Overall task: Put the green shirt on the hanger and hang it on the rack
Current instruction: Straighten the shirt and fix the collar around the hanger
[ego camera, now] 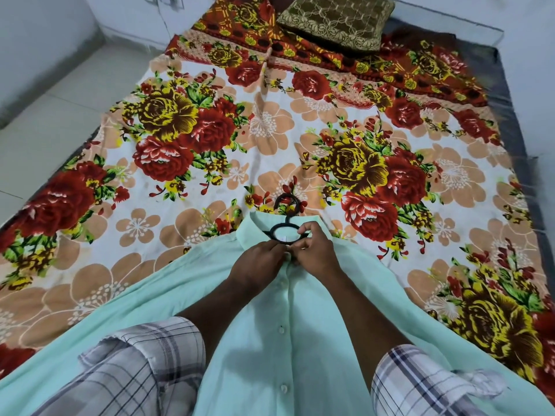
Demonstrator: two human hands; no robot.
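So the green shirt [288,325] lies flat on the floral bedsheet [210,175], hanger [287,218] poking out the collar, left hand [255,262] and right hand [315,250] both pinching its top-button placket; looks light and floppy, so I'd lift by the hanger.

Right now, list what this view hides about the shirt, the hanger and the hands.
1. The hanger: head view shows only hook and ring; the green shirt covers its arms.
2. The top button: hidden behind the left hand and right hand, both pinching the placket.
3. Shirt hem: cut off by the bottom edge.
4. The rack: not in frame.
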